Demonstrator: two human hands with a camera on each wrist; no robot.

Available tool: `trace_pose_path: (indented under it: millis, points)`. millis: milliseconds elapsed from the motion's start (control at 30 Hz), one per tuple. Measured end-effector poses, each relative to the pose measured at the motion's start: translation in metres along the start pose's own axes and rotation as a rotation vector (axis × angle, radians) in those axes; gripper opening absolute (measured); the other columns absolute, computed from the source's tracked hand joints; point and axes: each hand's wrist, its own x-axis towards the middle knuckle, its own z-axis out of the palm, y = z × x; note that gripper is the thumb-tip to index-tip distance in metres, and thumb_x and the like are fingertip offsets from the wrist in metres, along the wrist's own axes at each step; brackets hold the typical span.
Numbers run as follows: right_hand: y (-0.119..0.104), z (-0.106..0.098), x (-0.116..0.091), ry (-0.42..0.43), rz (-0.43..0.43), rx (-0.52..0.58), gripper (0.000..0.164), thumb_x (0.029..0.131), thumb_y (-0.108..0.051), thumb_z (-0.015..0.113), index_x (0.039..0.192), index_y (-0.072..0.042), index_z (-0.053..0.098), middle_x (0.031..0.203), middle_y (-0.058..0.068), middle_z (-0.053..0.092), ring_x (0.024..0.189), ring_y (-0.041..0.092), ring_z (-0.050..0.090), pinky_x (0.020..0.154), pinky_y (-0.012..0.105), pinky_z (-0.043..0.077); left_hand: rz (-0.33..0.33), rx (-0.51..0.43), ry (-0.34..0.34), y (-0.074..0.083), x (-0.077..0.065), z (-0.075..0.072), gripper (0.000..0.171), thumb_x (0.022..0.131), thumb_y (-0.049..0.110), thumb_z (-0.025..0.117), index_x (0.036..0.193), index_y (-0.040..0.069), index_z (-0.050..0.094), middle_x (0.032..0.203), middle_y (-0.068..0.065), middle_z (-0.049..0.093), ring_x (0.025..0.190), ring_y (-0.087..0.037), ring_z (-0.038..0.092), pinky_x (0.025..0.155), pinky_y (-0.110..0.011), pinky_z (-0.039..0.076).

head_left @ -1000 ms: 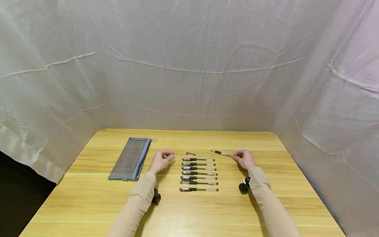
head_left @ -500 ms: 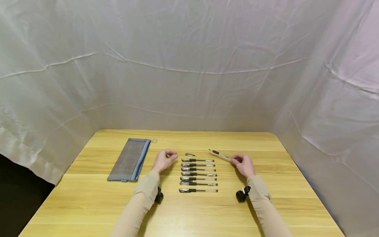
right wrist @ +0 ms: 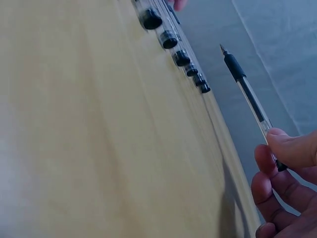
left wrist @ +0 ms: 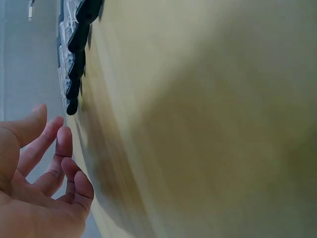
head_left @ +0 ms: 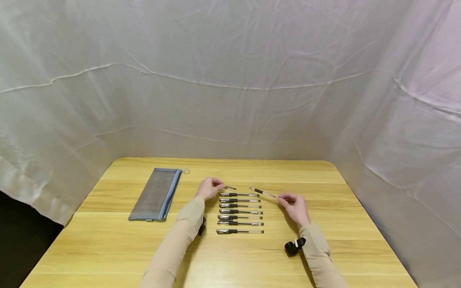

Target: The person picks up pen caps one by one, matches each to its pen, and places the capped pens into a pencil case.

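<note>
My right hand (head_left: 295, 208) pinches an uncapped gel pen (head_left: 264, 193) near its rear end, between thumb and fingertips. The bare tip points left and slightly up, and a black rubber grip (right wrist: 235, 68) lies behind it in the right wrist view. My left hand (head_left: 210, 188) has its fingertips right beside a loose pen cap (head_left: 230, 188); whether they touch it I cannot tell. In the left wrist view the left hand (left wrist: 44, 183) has loosely bent fingers, with the thumb apart from them. Below the cap lies a column of several capped gel pens (head_left: 240, 212).
A blue-edged mesh zip pouch (head_left: 155, 194) lies left of the left arm, its ring pull (head_left: 185, 171) at the upper right corner. Everything lies on a wooden table (head_left: 108, 248). Pale curtains (head_left: 230, 112) hang around the back and sides.
My left hand has moved right, up to the loose cap. The right hand has come a little left and nearer me with the uncapped pen, whose tip now lies closer to the cap.
</note>
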Motion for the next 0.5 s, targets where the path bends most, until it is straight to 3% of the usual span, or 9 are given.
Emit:
trace_pose_path:
  millis: [233,500]
  points:
    - [-0.003,0.000,-0.009,0.004,0.054,0.044,0.019,0.092,-0.007,0.072,0.107,0.004,0.074,0.098,0.017,0.075,0.077,-0.002,0.059,0.073,0.012,0.047,0.009,0.042,-0.047,0.013,0.008,0.007,0.020,0.096,0.018,0.069,0.109,0.005,0.075,0.105,-0.011,0.073,0.095,-0.022,0.065,0.088,-0.038,0.055]
    - [-0.007,0.000,-0.016,0.007,0.077,0.083,0.021,0.092,-0.009,0.072,0.108,0.004,0.073,0.100,0.016,0.075,0.078,0.000,0.059,0.073,0.013,0.047,-0.020,0.050,-0.091,0.020,0.012,0.008,0.020,0.093,0.018,0.072,0.109,0.005,0.074,0.106,-0.010,0.072,0.096,-0.023,0.065,0.090,-0.040,0.056]
